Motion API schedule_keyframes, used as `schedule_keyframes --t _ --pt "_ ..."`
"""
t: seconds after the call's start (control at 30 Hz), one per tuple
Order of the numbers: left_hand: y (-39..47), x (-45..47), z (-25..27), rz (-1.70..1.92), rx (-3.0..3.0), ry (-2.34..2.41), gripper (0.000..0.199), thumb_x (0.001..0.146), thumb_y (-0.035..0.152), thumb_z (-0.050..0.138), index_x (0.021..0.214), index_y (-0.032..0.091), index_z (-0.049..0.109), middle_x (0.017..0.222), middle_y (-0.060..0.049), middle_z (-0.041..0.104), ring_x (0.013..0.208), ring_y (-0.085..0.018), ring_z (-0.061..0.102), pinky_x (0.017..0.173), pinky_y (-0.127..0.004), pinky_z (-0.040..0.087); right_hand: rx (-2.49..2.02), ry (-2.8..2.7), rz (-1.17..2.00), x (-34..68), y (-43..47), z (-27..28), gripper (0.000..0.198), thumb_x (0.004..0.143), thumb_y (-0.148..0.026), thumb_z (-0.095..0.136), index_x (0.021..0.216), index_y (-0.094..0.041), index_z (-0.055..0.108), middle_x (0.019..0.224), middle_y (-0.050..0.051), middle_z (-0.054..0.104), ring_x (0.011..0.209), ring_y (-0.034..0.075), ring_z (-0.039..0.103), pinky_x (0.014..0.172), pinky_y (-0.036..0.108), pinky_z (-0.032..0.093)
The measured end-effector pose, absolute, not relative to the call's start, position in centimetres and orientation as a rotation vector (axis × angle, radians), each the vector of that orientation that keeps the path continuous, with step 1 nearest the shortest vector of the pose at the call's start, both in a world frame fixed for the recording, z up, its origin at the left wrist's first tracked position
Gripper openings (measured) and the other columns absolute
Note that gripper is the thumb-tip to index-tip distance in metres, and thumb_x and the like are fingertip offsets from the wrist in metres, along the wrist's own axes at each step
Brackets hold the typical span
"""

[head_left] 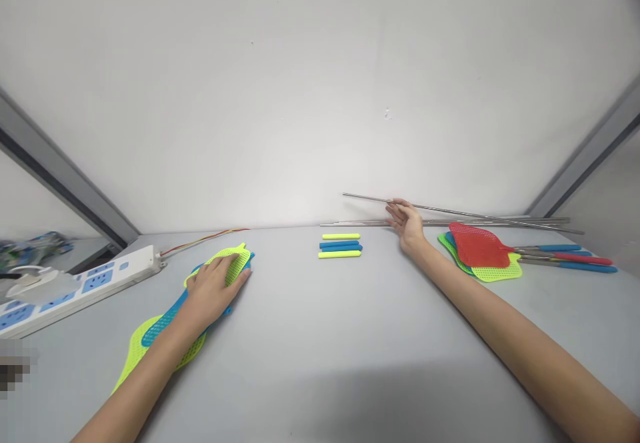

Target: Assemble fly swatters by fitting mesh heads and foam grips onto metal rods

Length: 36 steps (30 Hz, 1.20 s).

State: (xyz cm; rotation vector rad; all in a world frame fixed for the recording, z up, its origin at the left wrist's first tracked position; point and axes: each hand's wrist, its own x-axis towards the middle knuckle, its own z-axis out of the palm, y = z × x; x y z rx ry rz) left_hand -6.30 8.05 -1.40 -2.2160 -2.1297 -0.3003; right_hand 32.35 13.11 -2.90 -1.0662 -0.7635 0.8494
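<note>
Over a loose pile of fly swatter heads on the left lies my left hand (213, 286), fingers spread and thumb apart. It rests on a yellow-green mesh head (239, 264); a blue mesh head (167, 320) and another yellow-green head (140, 346) lie partly under my wrist and forearm. Near the back wall, my right hand (407, 223) is closed on a thin metal rod (465, 212), held at a slant with its left end raised. Behind that hand, more metal rods (350, 223) lie along the wall. Yellow (340, 254) and blue handle grips (339, 245) lie between my hands.
At the right, a stack of fly swatters with a red head (480, 246) on top has its blue and red handles pointing right. A white power strip (115, 273) with a plug and thin wires (200, 238) sits at the left. A wall (320, 96) closes the back.
</note>
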Motion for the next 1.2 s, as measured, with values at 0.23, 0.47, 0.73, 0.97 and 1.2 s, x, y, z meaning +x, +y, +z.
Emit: schedule_keyframes --t 0.23,0.47,0.73,0.97,1.2 --pt "8.0 -6.0 -1.3 -0.290 -2.213 -2.145 0.051 0.075 0.051 0.027 0.113 0.021 0.041 0.120 -0.008 0.043 0.108 -0.030 0.037 0.085 -0.048 0.028 -1.119 -0.577 0.752 32.3 13.5 -3.5 0.029 0.070 -0.029 0.040 0.096 -0.021 0.051 0.091 0.004 0.060 0.076 0.012 0.058 0.051 0.018 0.045" --pt "8.0 -6.1 -1.3 -0.291 -2.222 -2.138 0.051 0.075 0.051 0.027 0.113 0.021 0.041 0.119 -0.008 0.044 0.107 -0.030 0.037 0.084 -0.048 0.028 -1.086 -0.596 0.701 30.9 13.4 -3.4 0.024 0.067 -0.025 0.047 0.089 -0.019 0.053 0.087 0.003 0.056 0.069 0.009 0.055 0.048 0.017 0.044" --pt "8.1 -6.3 -1.5 -0.261 -2.214 -2.133 0.053 0.074 0.052 0.026 0.115 0.020 0.040 0.121 -0.008 0.042 0.107 -0.031 0.037 0.084 -0.048 0.029 -1.021 -0.730 0.771 29.8 13.0 -3.1 0.011 0.063 -0.021 0.046 0.068 -0.018 0.056 0.084 0.003 0.057 0.071 0.012 0.054 0.050 0.019 0.045" --pt "8.0 -6.3 -1.4 -0.254 -2.219 -2.117 0.053 0.074 0.051 0.026 0.115 0.020 0.040 0.121 -0.008 0.042 0.108 -0.029 0.036 0.083 -0.045 0.030 -0.959 -0.825 0.807 29.1 12.3 -2.7 0.011 0.060 -0.020 0.046 0.062 -0.017 0.057 0.079 0.003 0.056 0.068 0.011 0.051 0.047 0.019 0.043" --pt "7.8 -6.1 -1.2 -0.251 -2.228 -2.123 0.053 0.075 0.052 0.025 0.115 0.020 0.039 0.121 -0.008 0.042 0.108 -0.028 0.036 0.084 -0.044 0.029 -0.919 -0.943 0.832 28.1 11.5 -1.9 0.013 0.059 -0.018 0.046 0.058 -0.017 0.059 0.086 0.003 0.055 0.063 0.009 0.047 0.045 0.018 0.042"
